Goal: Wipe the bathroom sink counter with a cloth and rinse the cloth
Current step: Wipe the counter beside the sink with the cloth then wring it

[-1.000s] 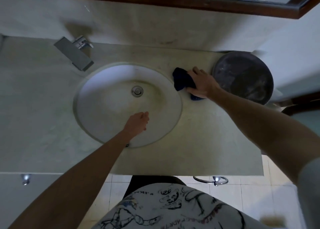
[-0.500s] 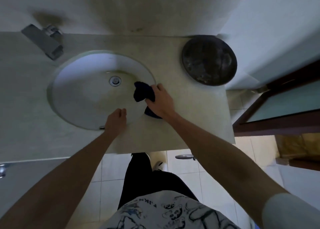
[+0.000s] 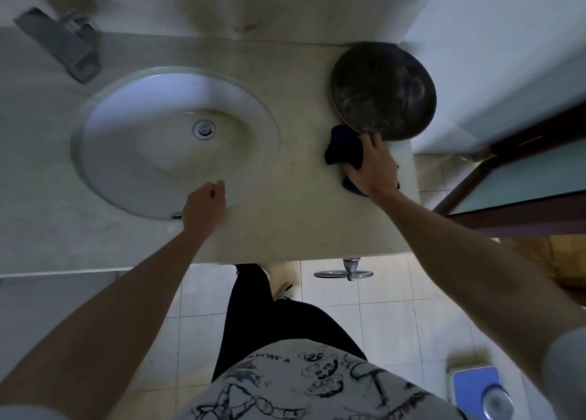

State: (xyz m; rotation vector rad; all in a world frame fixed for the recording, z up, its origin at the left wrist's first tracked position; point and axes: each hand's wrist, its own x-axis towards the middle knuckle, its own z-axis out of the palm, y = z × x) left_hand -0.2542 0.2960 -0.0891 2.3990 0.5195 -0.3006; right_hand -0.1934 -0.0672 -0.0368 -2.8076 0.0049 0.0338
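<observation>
Cloth (image 3: 344,148), dark blue and bunched up, sits on the worktop (image 3: 301,108) right of the sink (image 3: 158,128), tucked just beside the near edge of a dark round dish (image 3: 382,89). Pinned under the right hand (image 3: 372,166), palm down, fingers spread over it and reaching toward the dish rim; can't tell if fingertips actually touch the dish. Left hand (image 3: 204,204) rests at the front rim of the sink, fingers loosely curled, holding nothing. Drain plug (image 3: 204,129) sits mid-basin, square chrome faucet (image 3: 60,42) off at the back left corner. Below the worktop edge: metal towel ring (image 3: 344,273), pale tiled floor (image 3: 380,318), and a blue bathroom scale (image 3: 478,391) bottom right, pretty blurry.
</observation>
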